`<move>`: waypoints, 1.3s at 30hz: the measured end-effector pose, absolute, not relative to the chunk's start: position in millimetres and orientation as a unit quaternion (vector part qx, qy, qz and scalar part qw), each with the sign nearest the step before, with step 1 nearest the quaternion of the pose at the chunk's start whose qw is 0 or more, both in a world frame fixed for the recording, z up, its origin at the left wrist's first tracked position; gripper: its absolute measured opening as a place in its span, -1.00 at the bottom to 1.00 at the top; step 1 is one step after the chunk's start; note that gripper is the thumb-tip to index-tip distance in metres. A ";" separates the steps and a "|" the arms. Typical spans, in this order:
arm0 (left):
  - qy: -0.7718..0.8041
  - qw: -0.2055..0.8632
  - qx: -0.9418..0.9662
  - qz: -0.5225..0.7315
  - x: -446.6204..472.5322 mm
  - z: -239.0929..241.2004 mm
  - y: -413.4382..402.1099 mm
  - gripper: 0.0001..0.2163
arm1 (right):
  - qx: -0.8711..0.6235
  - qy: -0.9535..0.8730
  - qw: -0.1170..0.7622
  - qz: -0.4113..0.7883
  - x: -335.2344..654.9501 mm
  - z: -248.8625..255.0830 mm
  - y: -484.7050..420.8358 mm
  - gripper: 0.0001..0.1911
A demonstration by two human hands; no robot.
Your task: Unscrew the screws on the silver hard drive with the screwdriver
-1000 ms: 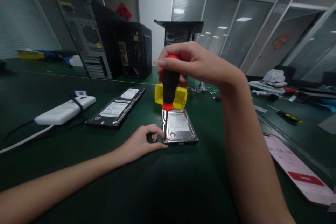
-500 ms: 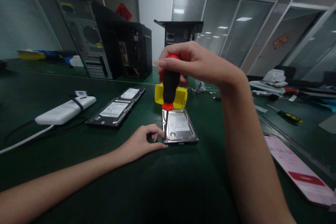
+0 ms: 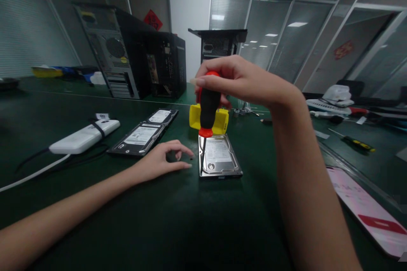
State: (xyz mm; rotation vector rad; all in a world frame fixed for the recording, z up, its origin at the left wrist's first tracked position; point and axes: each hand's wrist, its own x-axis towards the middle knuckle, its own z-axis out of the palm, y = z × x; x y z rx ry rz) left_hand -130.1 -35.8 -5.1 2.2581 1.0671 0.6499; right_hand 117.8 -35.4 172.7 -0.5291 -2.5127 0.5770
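Observation:
A silver hard drive [image 3: 219,159] lies flat on the green table [image 3: 178,220] in the middle. My right hand [image 3: 235,80] is wrapped round the top of a red and black screwdriver [image 3: 207,108] held upright, its tip down at the drive's near left corner. My left hand [image 3: 159,161] rests on the table just left of the drive, fingers loosely curled and apart, holding nothing and not touching the drive.
Two more hard drives [image 3: 143,133] lie to the left, beside a white power strip [image 3: 84,136] with cables. A yellow box [image 3: 208,118] sits behind the drive. Black computer cases [image 3: 133,55] stand at the back. A pink and white sheet [image 3: 365,207] and tools [image 3: 356,144] lie at right.
My left hand has let go of the drive's corner and moved a little to the left, fingers opening. The right hand still holds the screwdriver upright in the same spot.

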 end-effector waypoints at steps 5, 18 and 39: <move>0.409 0.169 0.868 0.224 -153.1 -4.2 -15.7 -0.66 | -0.202 -0.921 0.250 0.222 119.3 173.3 -37.4 -0.80; 0.300 0.004 0.925 0.232 -131.2 -33.0 -27.9 -0.67 | -0.207 -0.918 0.257 0.221 120.9 172.1 -40.5 -0.79; 0.330 0.022 0.898 0.289 -125.6 -29.0 -34.1 -0.58 | -0.212 -0.922 0.231 0.227 124.0 174.6 -39.3 -0.75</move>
